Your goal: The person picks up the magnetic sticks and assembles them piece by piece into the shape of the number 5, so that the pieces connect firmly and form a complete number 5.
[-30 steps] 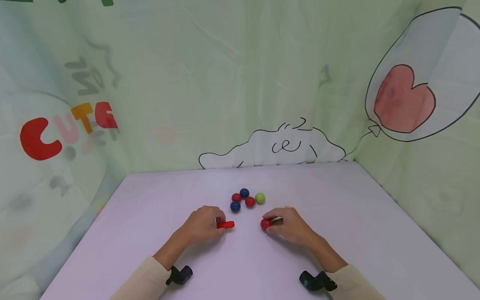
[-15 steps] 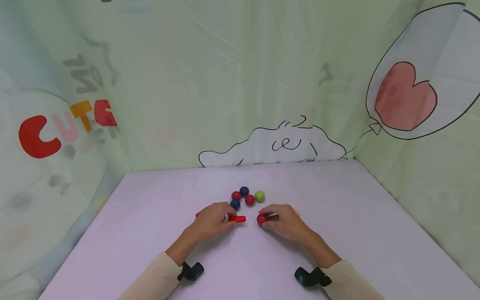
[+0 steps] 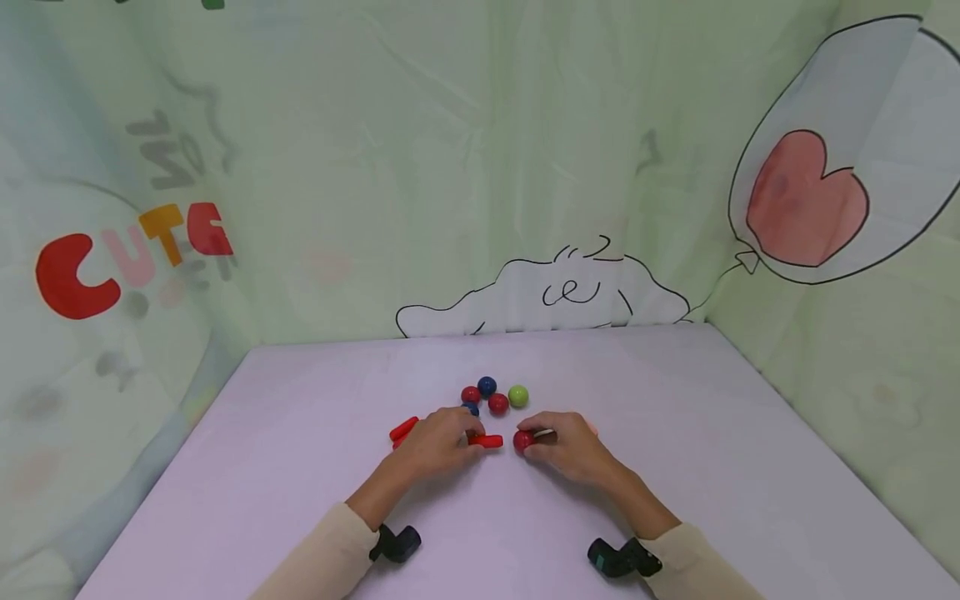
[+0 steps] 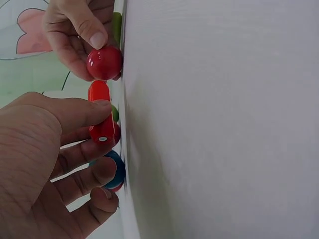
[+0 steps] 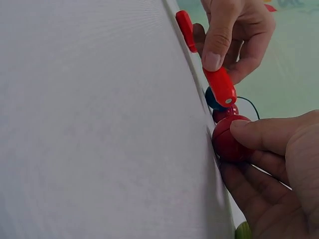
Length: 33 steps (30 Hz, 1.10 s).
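Thumb and fingers of my left hand (image 3: 438, 443) pinch a red rod (image 3: 489, 441), its free end pointing right. A small metal dot shows in the end of this rod (image 4: 102, 138) in the left wrist view. Facing it, my right hand (image 3: 576, 450) pinches a glossy red ball (image 3: 522, 442) between thumb and fingers. In the head view a narrow gap separates rod and ball; both are close over the table. In the right wrist view, the rod's dotted end (image 5: 228, 101) lies just above the held ball (image 5: 231, 142).
Behind the hands cluster loose balls: a dark blue one (image 3: 487, 386), a red one (image 3: 470, 394), another red one (image 3: 498, 405), a green one (image 3: 518, 396) and a partly hidden blue one (image 3: 470, 408). More red rods (image 3: 403, 428) lie left of my left hand on the pale table (image 3: 315, 392).
My left hand has moved right with the red rod, closing on the ball, and uncovers other red rods behind it. My right hand has shifted slightly left, still holding the ball.
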Motion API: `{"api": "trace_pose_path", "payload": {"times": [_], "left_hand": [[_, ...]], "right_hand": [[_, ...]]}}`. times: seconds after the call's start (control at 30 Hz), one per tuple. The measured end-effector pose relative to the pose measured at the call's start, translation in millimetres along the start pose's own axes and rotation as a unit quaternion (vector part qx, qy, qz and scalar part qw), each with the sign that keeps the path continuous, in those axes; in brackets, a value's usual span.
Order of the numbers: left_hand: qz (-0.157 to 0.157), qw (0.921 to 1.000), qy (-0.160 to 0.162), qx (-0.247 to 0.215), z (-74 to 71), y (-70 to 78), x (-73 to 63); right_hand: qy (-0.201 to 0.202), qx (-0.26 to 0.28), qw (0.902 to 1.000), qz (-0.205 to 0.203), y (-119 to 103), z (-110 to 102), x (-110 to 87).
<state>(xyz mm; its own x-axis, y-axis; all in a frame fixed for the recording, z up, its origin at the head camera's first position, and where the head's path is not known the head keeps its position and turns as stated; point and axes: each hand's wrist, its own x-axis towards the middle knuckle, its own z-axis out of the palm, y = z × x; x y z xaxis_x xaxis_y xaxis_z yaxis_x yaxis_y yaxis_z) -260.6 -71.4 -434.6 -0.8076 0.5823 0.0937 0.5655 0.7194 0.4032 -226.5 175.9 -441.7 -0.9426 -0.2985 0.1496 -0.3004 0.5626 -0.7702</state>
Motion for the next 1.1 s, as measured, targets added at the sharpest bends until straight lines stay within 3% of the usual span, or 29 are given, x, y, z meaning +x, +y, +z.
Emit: {"api": "trace_pose_path", "payload": {"times": [0.3,0.67,1.1], "left_hand": [[-0.001,0.9998,-0.013,-0.013,4.3,7.9,6.3],[0.01,0.9996,-0.012,-0.023,3.8,5.1,7.5],[-0.026,0.9984,-0.017,-0.047,-3.6,5.1,0.0]], "right_hand": [[-0.005,0.008,1.0,0.004,1.1,2.1,0.2],[-0.002,0.006,0.9999,0.013,2.3,0.6,2.2],[0.003,-0.001,0.9999,0.012,3.0,1.3,1.6]]}}
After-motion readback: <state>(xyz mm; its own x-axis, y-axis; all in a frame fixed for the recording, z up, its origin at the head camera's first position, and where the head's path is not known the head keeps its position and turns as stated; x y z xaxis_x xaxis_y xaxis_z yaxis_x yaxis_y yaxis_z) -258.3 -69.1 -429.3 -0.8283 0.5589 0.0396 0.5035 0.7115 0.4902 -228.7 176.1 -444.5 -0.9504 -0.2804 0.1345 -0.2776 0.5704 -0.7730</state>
